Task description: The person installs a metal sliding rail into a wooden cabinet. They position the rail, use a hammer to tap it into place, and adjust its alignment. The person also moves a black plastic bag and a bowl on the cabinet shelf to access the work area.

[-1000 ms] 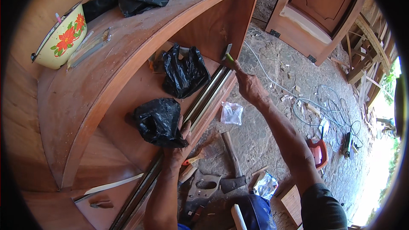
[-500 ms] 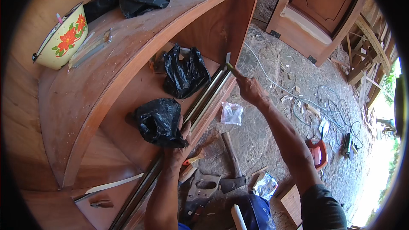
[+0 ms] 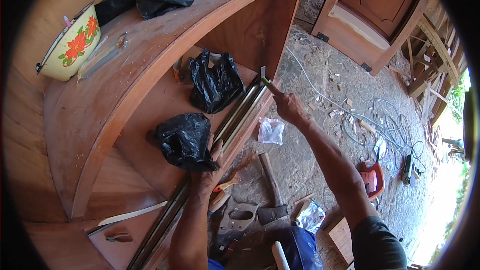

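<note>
My right hand (image 3: 292,109) is closed round the green handle of a small tool with a flat metal blade (image 3: 263,72). The blade stands at the far end of the long metal rails (image 3: 239,120) along the cabinet's front edge. My left hand (image 3: 214,157) lies on the rails nearer to me, its visible fingers stretched out over them. A crumpled black plastic bag (image 3: 183,140) covers part of that hand. Another black plastic bag (image 3: 215,81) sits farther back on the cabinet's lower board (image 3: 150,157).
A curved shelf (image 3: 135,65) carries a flowered enamel basin (image 3: 70,50). Pliers (image 3: 120,237) lie at lower left. On the floor are a hand saw (image 3: 240,217), a hatchet (image 3: 272,185), a clear plastic bag (image 3: 271,130) and a coiled cable (image 3: 385,125). A panelled wooden door (image 3: 375,15) stands behind.
My right hand has shifted slightly left and toward me, bringing the blade closer to the rails' far end. My left hand stays at the same place on the rails.
</note>
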Tool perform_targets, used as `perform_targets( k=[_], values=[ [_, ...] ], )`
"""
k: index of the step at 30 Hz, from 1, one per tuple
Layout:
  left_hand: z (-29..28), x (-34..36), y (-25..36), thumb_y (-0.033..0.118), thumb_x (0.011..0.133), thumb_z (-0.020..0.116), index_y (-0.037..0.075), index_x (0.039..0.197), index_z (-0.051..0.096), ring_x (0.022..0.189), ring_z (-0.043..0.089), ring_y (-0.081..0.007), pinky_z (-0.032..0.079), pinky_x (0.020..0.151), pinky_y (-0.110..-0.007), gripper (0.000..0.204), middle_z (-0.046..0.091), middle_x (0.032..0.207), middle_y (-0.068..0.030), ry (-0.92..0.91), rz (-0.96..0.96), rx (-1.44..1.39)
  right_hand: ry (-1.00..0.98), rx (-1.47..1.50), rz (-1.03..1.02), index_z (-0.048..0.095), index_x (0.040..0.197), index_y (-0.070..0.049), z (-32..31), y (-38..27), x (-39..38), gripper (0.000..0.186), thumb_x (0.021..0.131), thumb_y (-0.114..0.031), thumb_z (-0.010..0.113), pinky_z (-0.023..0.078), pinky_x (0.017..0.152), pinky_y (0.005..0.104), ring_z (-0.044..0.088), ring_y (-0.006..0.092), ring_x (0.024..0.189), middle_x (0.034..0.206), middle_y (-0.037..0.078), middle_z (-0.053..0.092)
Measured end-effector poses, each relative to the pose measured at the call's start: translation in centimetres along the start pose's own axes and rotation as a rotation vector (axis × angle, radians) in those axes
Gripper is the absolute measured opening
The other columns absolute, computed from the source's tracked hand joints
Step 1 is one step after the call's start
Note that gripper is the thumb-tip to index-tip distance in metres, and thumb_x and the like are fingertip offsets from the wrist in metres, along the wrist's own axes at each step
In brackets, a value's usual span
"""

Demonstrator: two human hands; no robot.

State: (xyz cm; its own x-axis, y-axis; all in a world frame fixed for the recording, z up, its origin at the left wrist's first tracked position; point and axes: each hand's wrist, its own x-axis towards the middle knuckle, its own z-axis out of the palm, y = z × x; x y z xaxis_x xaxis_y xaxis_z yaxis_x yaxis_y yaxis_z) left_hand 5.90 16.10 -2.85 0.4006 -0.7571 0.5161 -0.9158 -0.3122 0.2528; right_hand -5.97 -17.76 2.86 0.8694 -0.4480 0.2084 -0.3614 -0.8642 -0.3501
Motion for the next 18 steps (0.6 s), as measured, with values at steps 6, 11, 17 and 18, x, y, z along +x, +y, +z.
perform_targets(
  k=[6, 11, 17, 18],
  values=[
    [-1.1, -0.7, -0.2, 0.011, 0.091, 0.068, 0.006, 0.122, 0.074, 0.134, 0.056, -0.0423, 0.043, 0.114, -0.052, 0.032, 0.060, 0.143, -0.0208, -0.014, -0.015, 0.018, 0.049, 0.041, 0.099, 0.030, 0.163, -0.028, -0.6, -3.0, 0.1, 0.067, 0.101, -0.012, 0.049, 0.054, 0.062, 0.0592, 0.070, 0.0469, 0.069, 0.079, 0.029, 0.069],
    [-1.3, 0.2, 0.1, 0.009, 0.090, 0.069, 0.005, 0.121, 0.074, 0.133, 0.056, -0.0426, 0.044, 0.113, -0.051, 0.032, 0.060, 0.142, -0.0215, -0.012, 0.016, 0.020, -0.055, 0.022, 0.211, 0.051, 0.148, -0.020, -1.3, -1.6, -0.1, 0.043, 0.106, -0.027, 0.052, 0.053, 0.064, 0.0593, 0.069, 0.0487, 0.074, 0.084, 0.028, 0.069],
    [-1.2, 0.5, 0.6, 0.010, 0.090, 0.069, 0.005, 0.123, 0.074, 0.134, 0.055, -0.0424, 0.043, 0.115, -0.052, 0.033, 0.059, 0.144, -0.0215, -0.035, -0.004, 0.018, 0.212, 0.284, 0.108, 0.054, 0.120, -0.006, 0.4, 1.1, -1.8, 0.022, 0.106, -0.023, 0.054, 0.050, 0.070, 0.0616, 0.067, 0.0533, 0.082, 0.091, 0.031, 0.068],
    [-1.1, 0.5, 0.8, 0.010, 0.090, 0.069, 0.005, 0.123, 0.074, 0.135, 0.055, -0.0423, 0.043, 0.115, -0.052, 0.034, 0.059, 0.144, -0.0213, -0.038, -0.005, 0.011, 0.169, 0.315, 0.126, 0.054, 0.127, -0.007, 0.6, 1.8, -1.9, 0.026, 0.106, -0.022, 0.054, 0.050, 0.071, 0.0614, 0.067, 0.0538, 0.084, 0.093, 0.031, 0.069]
  ],
)
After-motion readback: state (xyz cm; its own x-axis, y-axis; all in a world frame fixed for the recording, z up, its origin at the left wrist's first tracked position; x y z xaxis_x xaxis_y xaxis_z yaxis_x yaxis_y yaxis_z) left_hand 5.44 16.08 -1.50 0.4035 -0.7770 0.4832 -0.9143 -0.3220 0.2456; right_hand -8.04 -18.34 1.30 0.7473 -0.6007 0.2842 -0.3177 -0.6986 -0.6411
